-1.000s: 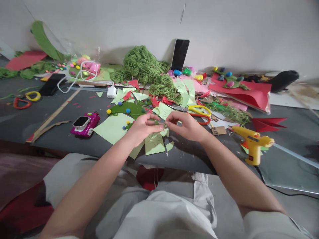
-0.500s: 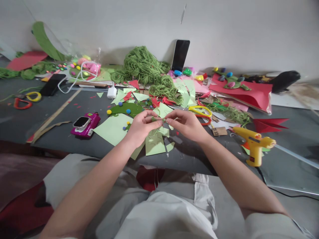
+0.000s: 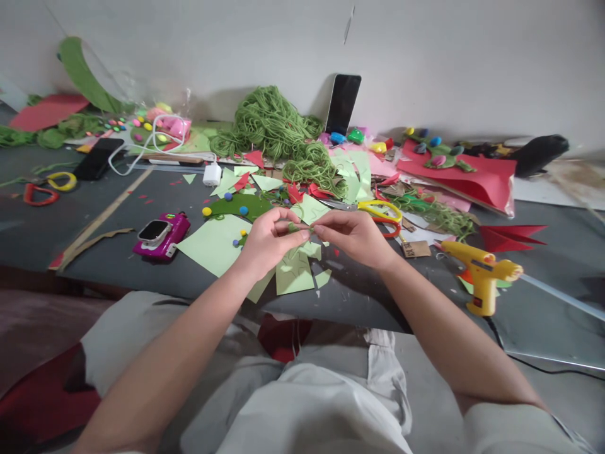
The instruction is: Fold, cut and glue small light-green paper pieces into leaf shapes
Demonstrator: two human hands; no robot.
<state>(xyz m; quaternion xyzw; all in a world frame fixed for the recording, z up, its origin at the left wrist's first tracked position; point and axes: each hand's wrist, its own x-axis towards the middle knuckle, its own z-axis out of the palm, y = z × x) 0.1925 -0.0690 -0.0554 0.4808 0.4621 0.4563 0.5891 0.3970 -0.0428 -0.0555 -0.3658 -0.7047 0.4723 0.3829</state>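
Fingers pinching green piece, table edge near

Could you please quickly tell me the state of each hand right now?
Left hand: closed, pinching a small green piece.
Right hand: closed in a pinch beside the left; what it grips, if anything, cannot be told.

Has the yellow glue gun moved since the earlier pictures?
No. The glue gun keeps its place beside the folded red paper; both shift slightly together in view.
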